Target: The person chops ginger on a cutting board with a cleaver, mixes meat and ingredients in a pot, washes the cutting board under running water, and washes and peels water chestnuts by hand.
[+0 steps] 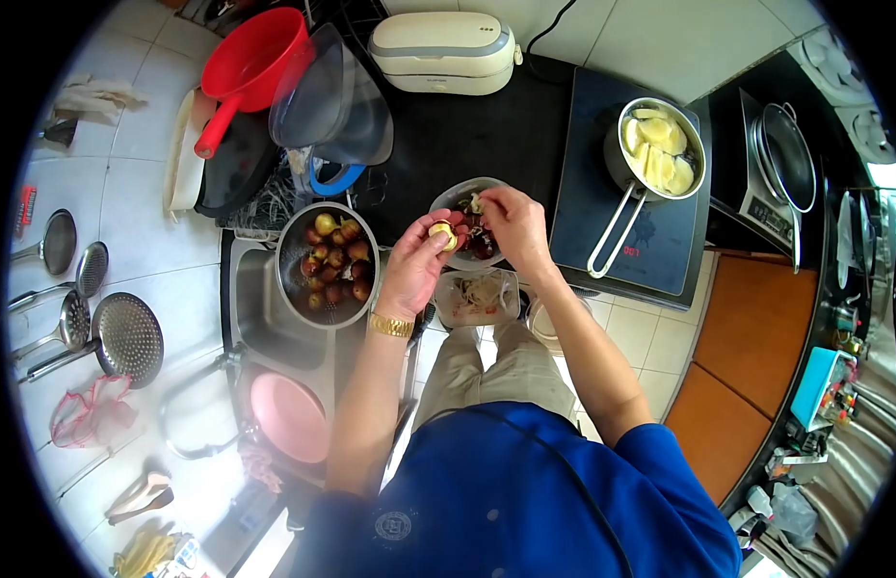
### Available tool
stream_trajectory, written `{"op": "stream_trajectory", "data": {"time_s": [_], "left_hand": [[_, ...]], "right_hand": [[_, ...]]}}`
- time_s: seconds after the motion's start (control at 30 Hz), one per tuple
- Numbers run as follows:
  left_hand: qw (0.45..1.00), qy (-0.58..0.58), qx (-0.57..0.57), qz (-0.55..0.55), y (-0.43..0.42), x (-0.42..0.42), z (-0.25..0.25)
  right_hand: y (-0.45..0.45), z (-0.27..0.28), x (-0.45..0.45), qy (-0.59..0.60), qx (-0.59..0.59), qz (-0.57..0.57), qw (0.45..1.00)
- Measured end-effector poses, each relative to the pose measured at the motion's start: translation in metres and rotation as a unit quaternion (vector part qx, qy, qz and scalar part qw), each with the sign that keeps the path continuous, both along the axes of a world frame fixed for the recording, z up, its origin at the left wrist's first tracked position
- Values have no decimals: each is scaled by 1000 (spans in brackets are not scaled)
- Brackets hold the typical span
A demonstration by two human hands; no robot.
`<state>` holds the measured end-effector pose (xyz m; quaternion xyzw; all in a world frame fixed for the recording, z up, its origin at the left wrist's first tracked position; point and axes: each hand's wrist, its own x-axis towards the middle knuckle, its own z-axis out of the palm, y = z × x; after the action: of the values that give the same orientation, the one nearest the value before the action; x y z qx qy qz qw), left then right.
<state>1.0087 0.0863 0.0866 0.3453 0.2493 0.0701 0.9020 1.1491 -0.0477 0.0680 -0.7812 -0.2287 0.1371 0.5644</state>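
Note:
Between the thumb and fingers of my left hand (413,265) is a pale yellow peeled chestnut (442,234). My right hand (513,223) is closed in a pinch on a small pale scrap, perhaps peel, just right of the chestnut. Both hands are over a metal bowl (457,192) that holds dark red-brown shells (483,245). Left of my left hand, a steel colander (292,233) with brown, partly pale chestnuts (336,258) rests over the sink.
A pot (694,181) of yellow slices stands on the cooktop (588,144) at right, handles toward me. A clear container (478,299) sits below the bowl. A pink basin (289,417) is in the sink (260,318). A white appliance (443,58) stands at the back.

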Motion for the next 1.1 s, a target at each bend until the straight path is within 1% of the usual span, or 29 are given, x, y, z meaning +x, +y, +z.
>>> {"op": "stream_trajectory", "data": {"time_s": [0.03, 0.07, 0.1, 0.13, 0.17, 0.2, 0.23, 0.27, 0.3, 0.37, 0.4, 0.47, 0.5, 0.57, 0.6, 0.67, 0.83, 0.93, 1.0, 1.03, 1.07, 1.1], "left_hand": [[999, 1, 52, 2, -1, 1, -1], [995, 2, 103, 3, -3, 1, -1], [995, 3, 104, 4, -4, 1, -1], [991, 7, 135, 2, -6, 2, -1], [986, 11, 167, 1, -6, 4, 0], [986, 13, 167, 2, -7, 3, 1], [968, 31, 251, -11, -8, 4, 2], [942, 47, 333, -24, -9, 5, 2], [942, 47, 332, -24, -10, 6, 1], [908, 51, 415, -8, -14, 8, -1], [909, 51, 414, -8, -16, 9, -3], [871, 68, 486, 11, -18, 11, -5], [871, 68, 486, 10, -19, 12, -5], [849, 83, 522, 15, -22, 16, -2], [849, 82, 522, 15, -24, 18, 3], [799, 102, 592, -11, -26, 18, 11], [793, 108, 599, -11, -27, 19, 15], [797, 123, 591, -17, -29, 17, 17], [799, 130, 587, -24, -29, 15, 12], [832, 106, 544, -21, -27, 12, 2], [862, 82, 500, -18, -26, 11, -1], [862, 82, 500, -19, -24, 10, -4]], "right_hand": [[0, -6, 1, 0, 0, 0, 1000], [-1, -5, 2, -78, -44, 41, 995], [-2, -5, 2, -156, -88, 82, 980], [-3, -5, 2, -158, -97, 84, 979], [-3, 0, 4, -158, -96, 86, 979], [-4, 7, 3, -119, -89, 71, 986], [-5, 11, 3, -81, -83, 55, 992], [-5, 13, 2, -80, -78, 51, 992], [-5, 14, 1, -80, -79, 51, 992], [-6, 17, -1, -123, -40, 55, 990], [-7, 20, -1, -123, -40, 55, 990], [-9, 29, -2, -74, -24, 103, 992], [-11, 34, -3, -74, -25, 103, 992], [-12, 44, -6, -19, -28, 150, 988], [-11, 44, -7, -23, -24, 141, 989], [-10, 44, -6, -12, -34, 140, 989], [-7, 33, -6, 2, -34, 131, 991], [-4, 24, -6, -27, -51, 134, 989], [-5, 22, -6, 1, -42, 136, 990], [-5, 21, -5, 1, -42, 136, 990], [-6, 19, -5, 46, -33, 120, 991], [-7, 18, -5, 92, -24, 104, 990]]}}
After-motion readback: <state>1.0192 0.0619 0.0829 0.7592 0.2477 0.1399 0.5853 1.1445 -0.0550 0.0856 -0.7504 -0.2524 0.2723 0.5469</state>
